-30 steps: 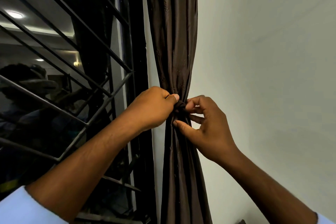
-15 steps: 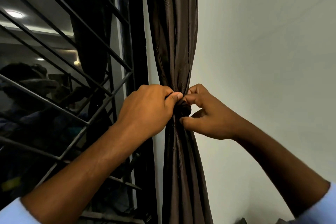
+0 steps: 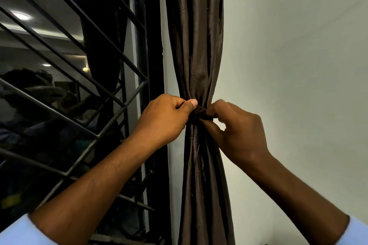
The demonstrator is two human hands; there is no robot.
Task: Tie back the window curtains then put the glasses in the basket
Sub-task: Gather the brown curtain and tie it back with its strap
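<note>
My right hand (image 3: 242, 132) is sitting lower against the knot than a moment ago, its wrist dropped. My left hand (image 3: 166, 118) is pinching the tie at the gathered waist of the brown curtain (image 3: 199, 45), thumb pressed flat; the right is clamped on the knot too. The black window grille (image 3: 79, 77) is standing left, pale wall (image 3: 298, 65) right.

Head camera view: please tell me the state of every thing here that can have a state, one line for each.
curtain: gathered into a narrow bunch, cinched at the middle.
tie: wrapped round the bunch; knot hidden by fingers.
left hand: grips the tie at the cinch.
right hand: pinches the tie from the other side.
window: barred, dark glass showing reflections.
</note>
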